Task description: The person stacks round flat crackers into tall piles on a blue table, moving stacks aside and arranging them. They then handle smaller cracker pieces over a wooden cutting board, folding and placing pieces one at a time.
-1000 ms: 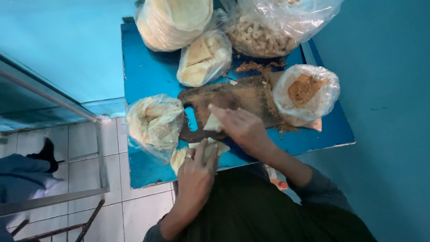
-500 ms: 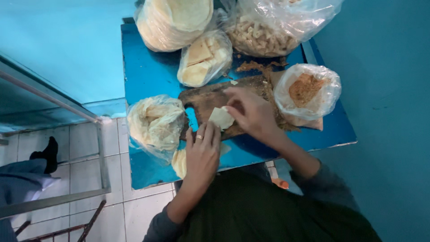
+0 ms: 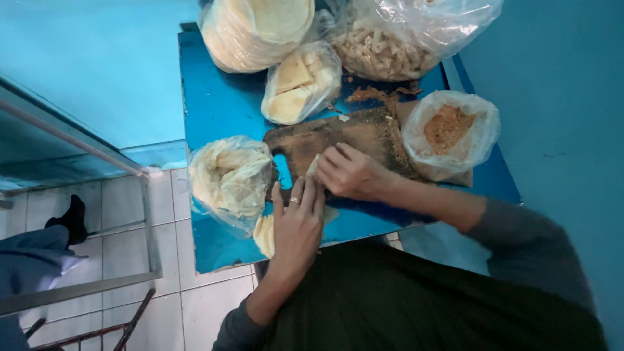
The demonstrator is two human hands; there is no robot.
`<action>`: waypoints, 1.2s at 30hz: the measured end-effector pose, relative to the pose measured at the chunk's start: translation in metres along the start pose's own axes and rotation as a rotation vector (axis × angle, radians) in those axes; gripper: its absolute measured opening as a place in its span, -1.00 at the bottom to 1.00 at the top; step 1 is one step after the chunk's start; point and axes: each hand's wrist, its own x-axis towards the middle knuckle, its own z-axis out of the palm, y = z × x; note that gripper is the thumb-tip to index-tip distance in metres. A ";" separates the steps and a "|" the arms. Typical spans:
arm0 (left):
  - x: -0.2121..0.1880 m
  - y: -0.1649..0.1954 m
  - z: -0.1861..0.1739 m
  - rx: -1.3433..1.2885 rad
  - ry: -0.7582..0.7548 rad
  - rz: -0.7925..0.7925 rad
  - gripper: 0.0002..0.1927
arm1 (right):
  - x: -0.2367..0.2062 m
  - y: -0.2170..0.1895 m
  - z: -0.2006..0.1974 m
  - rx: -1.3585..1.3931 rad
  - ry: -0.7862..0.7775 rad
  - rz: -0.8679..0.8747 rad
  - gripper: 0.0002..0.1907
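From the head camera, the left hand (image 3: 296, 224) and right hand (image 3: 351, 172) meet over the dark cutting board (image 3: 364, 136) near the blue tabletop's (image 3: 221, 97) front edge. Both sets of fingers pinch a small pale wrapper (image 3: 312, 165) between them. A clear bag of wrappers (image 3: 231, 179) lies just beside the left hand.

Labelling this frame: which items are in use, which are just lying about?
In use: left hand, right hand, pale wrapper between them, board.

Lying about: disc stack, bag of squares, bag of chunks, crumb bag, crumpled bag, table.
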 end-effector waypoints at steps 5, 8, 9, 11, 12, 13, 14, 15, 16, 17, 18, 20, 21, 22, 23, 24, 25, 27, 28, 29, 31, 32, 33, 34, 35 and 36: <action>-0.002 -0.002 0.001 -0.005 0.017 0.005 -0.47 | -0.007 0.028 -0.015 0.309 -0.218 0.187 -0.55; -0.003 -0.002 0.001 -0.002 0.027 0.007 -0.47 | -0.015 0.029 -0.025 0.456 -0.223 0.391 -0.36; -0.003 -0.001 0.001 -0.004 0.025 0.005 -0.47 | -0.017 0.025 -0.027 0.402 -0.173 0.375 -0.37; -0.004 -0.001 0.001 -0.004 0.014 0.003 -0.47 | -0.017 0.014 -0.028 0.298 -0.072 0.347 -0.38; -0.004 0.000 0.000 -0.007 0.010 0.001 -0.46 | -0.017 0.009 -0.027 0.301 -0.068 0.347 -0.40; -0.005 0.000 0.000 -0.010 0.006 -0.001 -0.46 | -0.017 0.005 -0.026 0.304 -0.064 0.346 -0.41; -0.005 0.001 -0.001 -0.013 0.002 -0.004 -0.46 | -0.016 0.002 -0.024 0.306 -0.060 0.345 -0.42; -0.004 0.001 -0.001 0.001 -0.003 -0.003 -0.46 | -0.017 0.000 -0.023 0.283 -0.074 0.338 -0.43; -0.004 0.001 -0.002 0.014 -0.007 -0.003 -0.46 | -0.017 0.000 -0.021 0.260 -0.088 0.329 -0.45; -0.004 0.002 -0.002 0.028 -0.012 -0.006 -0.45 | -0.019 0.002 -0.019 0.238 -0.101 0.319 -0.46; -0.004 0.002 -0.002 0.030 -0.010 -0.006 -0.46 | -0.020 0.004 -0.018 0.201 -0.096 0.350 -0.48; -0.004 0.002 -0.003 0.033 -0.007 -0.005 -0.46 | -0.025 0.008 -0.017 0.126 -0.086 0.413 -0.50; -0.004 0.002 -0.003 0.033 -0.002 -0.006 -0.46 | -0.026 0.009 -0.016 0.219 -0.084 0.453 -0.48; -0.004 0.002 -0.003 0.032 0.004 -0.007 -0.46 | -0.027 0.009 -0.016 0.311 -0.081 0.492 -0.45; -0.004 0.002 -0.003 0.031 0.007 -0.009 -0.46 | -0.027 0.007 -0.015 0.406 -0.079 0.531 -0.42; -0.004 0.003 -0.002 0.040 -0.006 -0.013 -0.46 | -0.026 0.004 -0.014 0.494 -0.091 0.531 -0.44; -0.004 0.003 -0.002 0.048 -0.019 -0.014 -0.46 | -0.024 0.000 -0.013 0.581 -0.101 0.532 -0.45; -0.004 0.004 -0.001 0.048 -0.031 -0.016 -0.46 | -0.019 -0.007 -0.012 0.544 -0.097 0.483 -0.46; -0.004 0.004 0.000 0.040 -0.032 -0.020 -0.46 | -0.018 -0.009 -0.012 0.423 -0.083 0.432 -0.45; -0.004 0.004 0.000 0.034 -0.033 -0.028 -0.46 | -0.017 -0.010 -0.014 0.305 -0.068 0.376 -0.43; -0.005 0.003 0.001 0.021 -0.003 -0.021 -0.46 | -0.018 -0.007 -0.017 0.163 -0.090 0.394 -0.43; -0.005 0.003 0.001 0.015 0.014 -0.018 -0.47 | -0.019 -0.004 -0.019 0.091 -0.100 0.402 -0.43; -0.005 0.002 0.002 0.008 0.015 -0.017 -0.46 | -0.021 -0.001 -0.021 0.199 -0.093 0.454 -0.42; -0.006 0.002 0.002 0.001 0.015 -0.016 -0.45 | -0.023 0.002 -0.022 0.308 -0.085 0.507 -0.40; -0.005 0.002 0.003 -0.006 0.017 -0.014 -0.44 | -0.023 0.002 -0.022 0.415 -0.076 0.559 -0.39; -0.005 0.003 0.003 -0.021 0.016 -0.020 -0.45 | -0.024 0.002 -0.021 0.515 -0.061 0.567 -0.41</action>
